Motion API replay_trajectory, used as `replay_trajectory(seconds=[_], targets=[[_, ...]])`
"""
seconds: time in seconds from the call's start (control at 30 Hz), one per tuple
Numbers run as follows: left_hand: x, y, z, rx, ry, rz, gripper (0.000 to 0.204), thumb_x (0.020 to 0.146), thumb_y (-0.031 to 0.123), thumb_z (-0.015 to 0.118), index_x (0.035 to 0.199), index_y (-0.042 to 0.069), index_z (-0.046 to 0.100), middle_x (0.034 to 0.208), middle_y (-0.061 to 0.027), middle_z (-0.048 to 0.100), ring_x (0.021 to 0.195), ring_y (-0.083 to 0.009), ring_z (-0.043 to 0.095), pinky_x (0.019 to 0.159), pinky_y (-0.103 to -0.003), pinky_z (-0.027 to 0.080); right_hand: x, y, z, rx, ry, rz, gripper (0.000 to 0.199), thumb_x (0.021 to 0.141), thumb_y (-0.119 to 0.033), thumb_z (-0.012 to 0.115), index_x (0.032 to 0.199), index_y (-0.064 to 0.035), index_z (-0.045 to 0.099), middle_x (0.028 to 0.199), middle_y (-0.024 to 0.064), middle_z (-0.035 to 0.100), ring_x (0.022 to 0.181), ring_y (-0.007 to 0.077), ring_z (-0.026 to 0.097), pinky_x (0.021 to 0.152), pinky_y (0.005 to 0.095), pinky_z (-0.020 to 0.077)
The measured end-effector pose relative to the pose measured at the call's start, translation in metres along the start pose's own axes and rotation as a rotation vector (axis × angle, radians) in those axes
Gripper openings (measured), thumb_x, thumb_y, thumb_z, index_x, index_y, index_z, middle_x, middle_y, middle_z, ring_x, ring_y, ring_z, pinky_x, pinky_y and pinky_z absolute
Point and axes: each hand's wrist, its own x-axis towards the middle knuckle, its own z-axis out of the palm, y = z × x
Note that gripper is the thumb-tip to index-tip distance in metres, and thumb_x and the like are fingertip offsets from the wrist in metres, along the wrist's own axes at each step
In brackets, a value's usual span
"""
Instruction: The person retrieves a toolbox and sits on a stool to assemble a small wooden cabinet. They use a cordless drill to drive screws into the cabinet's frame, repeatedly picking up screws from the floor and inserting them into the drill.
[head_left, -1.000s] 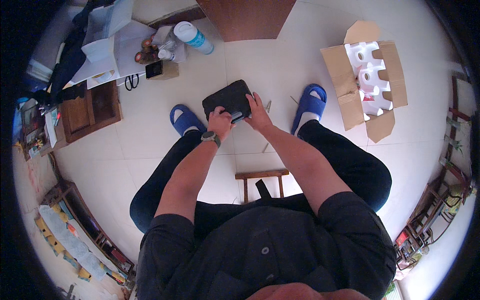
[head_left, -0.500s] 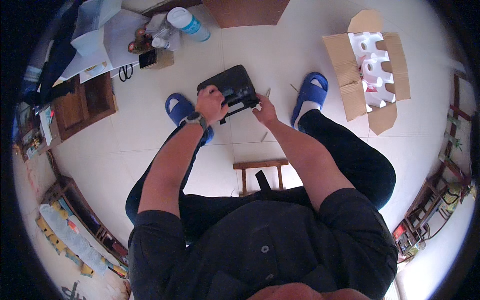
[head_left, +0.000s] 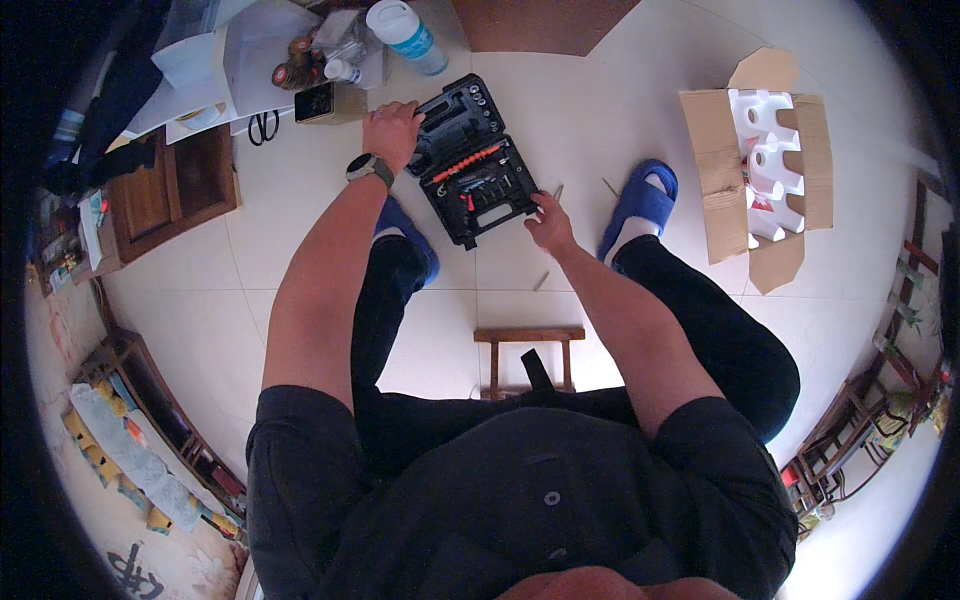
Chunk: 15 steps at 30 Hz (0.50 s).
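Observation:
A black tool case [head_left: 436, 112] lies opened out on the floor between my feet, lid on the far side. An orange flexible shaft [head_left: 467, 163] runs across its inner edge, with several dark tools and a small red piece [head_left: 467, 202] below it. Small silver sockets [head_left: 478, 96] sit in the lid's right part. My left hand [head_left: 393, 135] grips the left edge of the lid, its fingers closed over the rim. With my right hand [head_left: 550, 224] I hold the near right corner of the case between thumb and fingers.
An open cardboard box [head_left: 716, 175] with white foam stands at right. Thin sticks [head_left: 543, 280] lie on the floor near my blue slippers [head_left: 640, 205]. A wooden stool [head_left: 530, 335] is close to me. Far left are a white-lidded cup [head_left: 408, 38], a phone [head_left: 314, 102] and scissors [head_left: 263, 127].
The tool case has gone from closed to opened, showing the tools inside. My left hand has swung the lid up and away to the far left; my right hand stays at the near right corner.

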Motion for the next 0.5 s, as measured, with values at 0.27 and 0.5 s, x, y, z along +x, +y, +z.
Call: replay_trajectory(seconds=[0.27,0.5], targets=[[-0.011,-0.027,0.027,-0.048,-0.065,-0.137,0.034,0.095,0.022,0.052,0.126,0.011,0.061,0.112,-0.0140,0.067,0.102,-0.0333,0.064,0.083,-0.048,0.051,0.017,-0.003,0.005,-0.185,0.085,-0.054,0.056,0.073,-0.008,0.073,0.126,-0.0056,0.057,0.144,0.0200,0.046,0.120,0.0347,0.057,0.100,0.0370,0.0488],[-0.027,-0.039,0.043,-0.099,-0.091,-0.231,0.032,0.095,0.018,0.051,0.125,0.012,0.057,0.109,-0.0121,0.066,0.100,-0.0352,0.063,0.080,-0.051,0.054,0.022,-0.012,-0.002,-0.103,0.122,-0.016,0.056,0.074,-0.001,0.069,0.128,-0.0083,0.056,0.148,0.0166,0.041,0.113,0.0298,0.062,0.090,0.0371,0.0542]])
